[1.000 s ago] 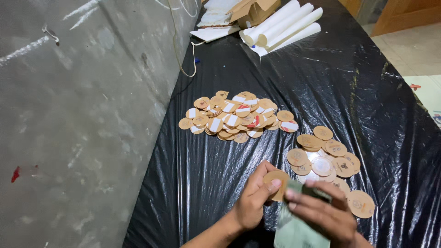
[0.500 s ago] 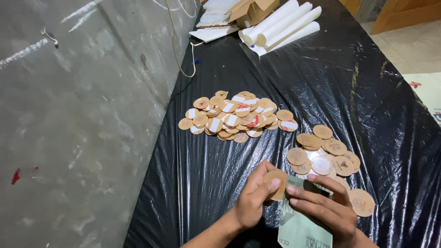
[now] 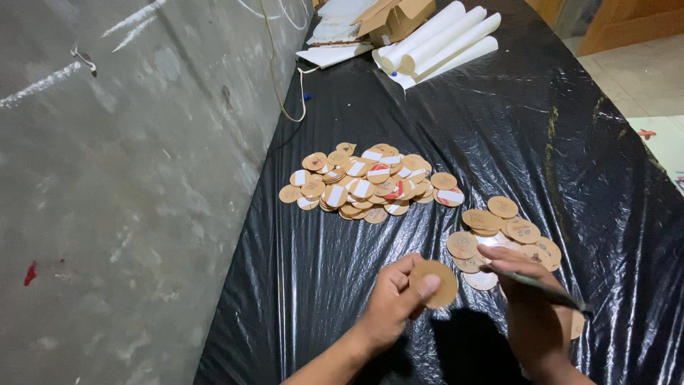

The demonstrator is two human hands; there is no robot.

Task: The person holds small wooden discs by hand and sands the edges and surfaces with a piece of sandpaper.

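the round brown disc (image 3: 435, 282) sits low centre of the frame, pinched in the left hand (image 3: 394, 303): thumb on the face, fingers behind, so the grip is pressed together on the disc's left edge. prob. thin card or pressed board, so light, fairly stiff but will bend or crease if squeezed flat-on; matte surface, not slippery. best hold is by the rim w/ thumb & fingertips, keeping the face free. looks plain tan, smooth, no tape strip visible on the side facing up, edge cleanly cut. right hand (image 3: 531, 306), lower right, is closed round a thin dark pen-like tool (image 3: 548, 289) that points toward the disc; tip looks close to the disc's right edge, can't tell if touching. just above the right hand, a small heap of printed discs (image 3: 502, 232) lies on the black plastic sheet (image 3: 499, 128) covering the bench; some carry a faint print. mid frame, a bigger pile of taped discs (image 3: 367, 182) w/ white & red strips. upper centre: white paper rolls (image 3: 442, 39), a cardboard box (image 3: 395, 18) & a thin cord (image 3: 281, 100) running along the left edge by the grey wall (image 3: 107, 178).
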